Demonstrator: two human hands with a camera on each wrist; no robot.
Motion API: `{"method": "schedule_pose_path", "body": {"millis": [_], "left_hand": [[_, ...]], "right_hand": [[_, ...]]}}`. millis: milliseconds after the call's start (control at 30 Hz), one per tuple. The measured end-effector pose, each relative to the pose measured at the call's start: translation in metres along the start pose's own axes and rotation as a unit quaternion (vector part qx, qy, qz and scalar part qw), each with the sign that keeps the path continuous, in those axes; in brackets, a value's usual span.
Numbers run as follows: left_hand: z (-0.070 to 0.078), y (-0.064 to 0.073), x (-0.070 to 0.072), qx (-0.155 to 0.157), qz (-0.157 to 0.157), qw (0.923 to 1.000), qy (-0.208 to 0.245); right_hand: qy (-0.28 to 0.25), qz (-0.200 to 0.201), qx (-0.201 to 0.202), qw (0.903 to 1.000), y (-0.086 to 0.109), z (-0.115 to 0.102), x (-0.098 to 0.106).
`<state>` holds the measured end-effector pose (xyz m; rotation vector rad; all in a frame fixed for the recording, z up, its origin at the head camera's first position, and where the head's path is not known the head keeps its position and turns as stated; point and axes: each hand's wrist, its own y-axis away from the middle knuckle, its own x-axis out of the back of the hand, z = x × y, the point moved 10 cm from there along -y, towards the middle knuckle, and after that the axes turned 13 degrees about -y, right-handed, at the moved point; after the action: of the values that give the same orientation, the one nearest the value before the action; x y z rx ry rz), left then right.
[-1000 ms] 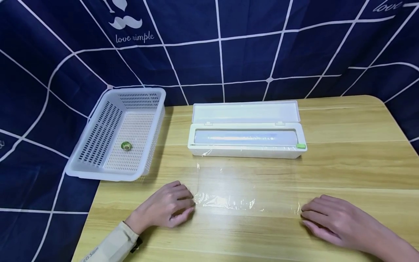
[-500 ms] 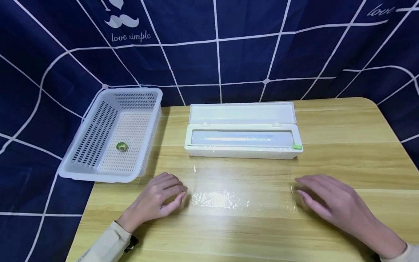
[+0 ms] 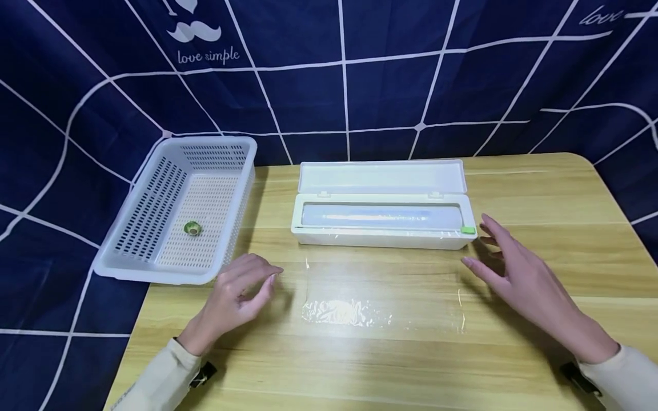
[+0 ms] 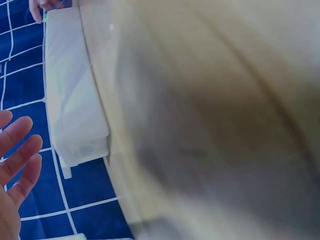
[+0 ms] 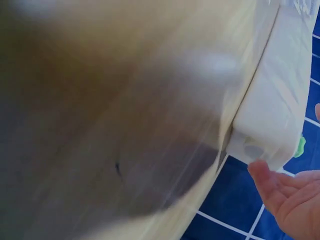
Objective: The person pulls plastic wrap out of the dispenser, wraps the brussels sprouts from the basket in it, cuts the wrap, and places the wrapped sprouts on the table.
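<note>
A long white plastic wrap box (image 3: pixel 382 238) with its lid raised stands at the table's back, holding a roll of plastic wrap (image 3: pixel 382 216). From its front a clear sheet of wrap (image 3: pixel 339 313) lies spread on the wood, wrinkled along the near edge. To the left of the sheet, my left hand (image 3: pixel 233 299) hovers with relaxed fingers and holds nothing. My right hand (image 3: pixel 524 279) reaches beside the box's right end, fingers extended near the green slider (image 3: pixel 468 230). In the right wrist view, fingertips of that hand (image 5: pixel 297 200) show close to the box end (image 5: pixel 255 150).
A white perforated basket (image 3: pixel 245 194) stands at the left with a small green round vegetable (image 3: pixel 192 229) inside. A dark blue curtain with white lines (image 3: pixel 390 97) hangs behind the wooden table (image 3: pixel 385 371).
Both hands have moved away from the sheet's near corners: the right went forward toward the box's right end, the left drew back leftward and forward. The sheet stays spread on the table.
</note>
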<state>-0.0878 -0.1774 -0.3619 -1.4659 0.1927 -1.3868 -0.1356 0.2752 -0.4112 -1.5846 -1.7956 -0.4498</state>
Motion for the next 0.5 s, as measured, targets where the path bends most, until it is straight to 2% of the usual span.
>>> {"method": "schedule_pose_path", "body": {"millis": [67,167,333,500], "left_hand": [[-0.002,-0.003,0.003,0.002,0.007,1.0,0.004],[-0.006,-0.007,0.009,0.013,0.015,0.9997,0.01],[-0.018,-0.01,0.016,0.052,0.026,0.9981,0.021],[-0.026,-0.01,0.019,0.083,0.03,0.9961,0.003]], "right_hand": [[-0.009,-0.009,-0.017,0.9998,-0.006,0.005,-0.003],[-0.016,-0.012,-0.017,0.9997,-0.013,0.007,-0.006],[-0.011,-0.025,-0.028,0.9992,-0.02,0.013,-0.009],[-0.002,-0.029,-0.024,0.9993,-0.025,0.015,-0.011]]}}
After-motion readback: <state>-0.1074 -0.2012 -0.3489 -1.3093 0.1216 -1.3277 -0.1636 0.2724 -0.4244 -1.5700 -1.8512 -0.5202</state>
